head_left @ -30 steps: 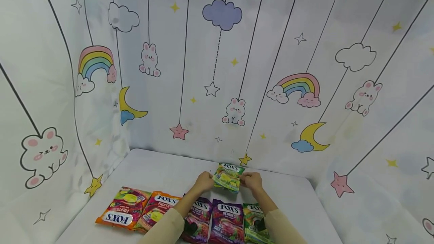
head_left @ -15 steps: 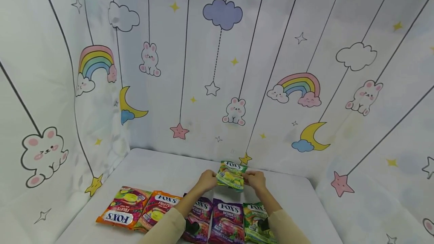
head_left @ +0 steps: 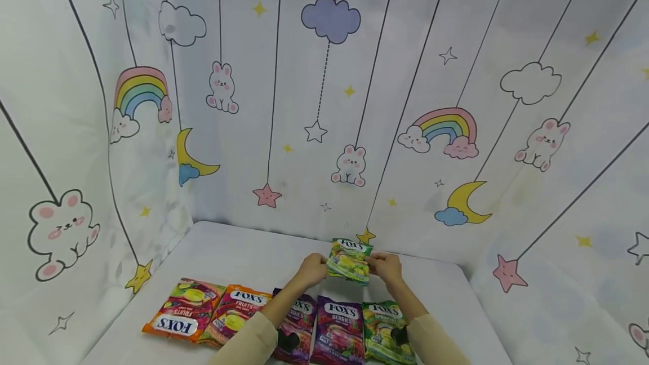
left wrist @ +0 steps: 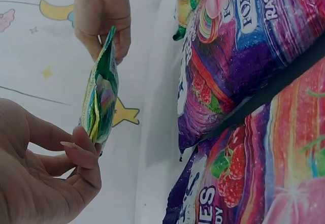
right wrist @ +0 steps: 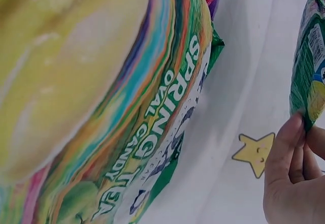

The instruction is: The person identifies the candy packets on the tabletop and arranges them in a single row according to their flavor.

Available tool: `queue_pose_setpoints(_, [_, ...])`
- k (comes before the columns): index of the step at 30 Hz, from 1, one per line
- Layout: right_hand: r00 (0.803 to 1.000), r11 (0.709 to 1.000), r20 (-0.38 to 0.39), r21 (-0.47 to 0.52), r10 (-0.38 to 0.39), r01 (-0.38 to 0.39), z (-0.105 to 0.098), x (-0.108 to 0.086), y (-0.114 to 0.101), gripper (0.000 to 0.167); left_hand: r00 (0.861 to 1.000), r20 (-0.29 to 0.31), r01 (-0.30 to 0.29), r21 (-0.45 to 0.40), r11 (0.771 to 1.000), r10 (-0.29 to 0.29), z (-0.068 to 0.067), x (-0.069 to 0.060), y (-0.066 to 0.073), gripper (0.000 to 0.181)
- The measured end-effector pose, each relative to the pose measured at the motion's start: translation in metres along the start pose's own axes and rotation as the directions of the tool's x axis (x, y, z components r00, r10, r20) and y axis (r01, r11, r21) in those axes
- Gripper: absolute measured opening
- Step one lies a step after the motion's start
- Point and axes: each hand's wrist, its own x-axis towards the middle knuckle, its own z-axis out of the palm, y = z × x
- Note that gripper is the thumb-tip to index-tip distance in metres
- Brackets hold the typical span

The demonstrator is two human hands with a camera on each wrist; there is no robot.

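A green and yellow Fox's candy bag [head_left: 350, 262] is held up over the far part of the table, its printed front toward the head camera. My left hand [head_left: 312, 270] pinches its left edge between thumb and fingers, as the left wrist view shows, where the bag [left wrist: 103, 94] appears edge-on. On the opposite edge my right hand [head_left: 385, 268] pinches it; in the right wrist view the thumb and fingers of that hand [right wrist: 294, 173] grip a corner of the bag [right wrist: 310, 61].
Nearer on the white table [head_left: 243, 241] lies a row of candy bags: two orange-red fruits bags [head_left: 185, 308], two purple berries bags [head_left: 338, 331] and a green spring tea bag [head_left: 385, 331]. Behind rises a white cloth [head_left: 304, 83] printed with rabbits and stars.
Both hands have moved slightly to the right and away, carrying the held candy bag with them. The row of bags on the table stays put.
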Motion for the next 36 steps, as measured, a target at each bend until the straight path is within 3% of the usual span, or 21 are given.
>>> queue_pose_setpoints(6, [1.0,1.0,0.004,-0.003,-0.009,0.009,-0.007,-0.002,0.001,0.03,1.0,0.007,-0.014,-0.008,1.0,0.014,0.002,-0.003,0.005,0.032])
queue_pose_setpoints(13, [0.999,0.999,-0.001,-0.014,-0.035,0.035,-0.015,-0.008,0.0,0.031,0.998,0.061,-0.013,-0.041,0.999,0.015,0.001,-0.011,0.013,0.034])
queue_pose_setpoints(20, [0.999,0.999,-0.036,-0.019,-0.039,0.038,-0.023,-0.015,-0.004,0.031,0.991,0.112,-0.067,-0.074,0.995,0.075,0.0,-0.018,0.026,0.037])
queue_pose_setpoints(36, [0.998,0.998,-0.032,-0.029,-0.055,0.054,-0.048,-0.026,-0.01,0.029,0.979,0.157,-0.12,-0.088,0.989,0.132,0.009,-0.028,0.043,0.034])
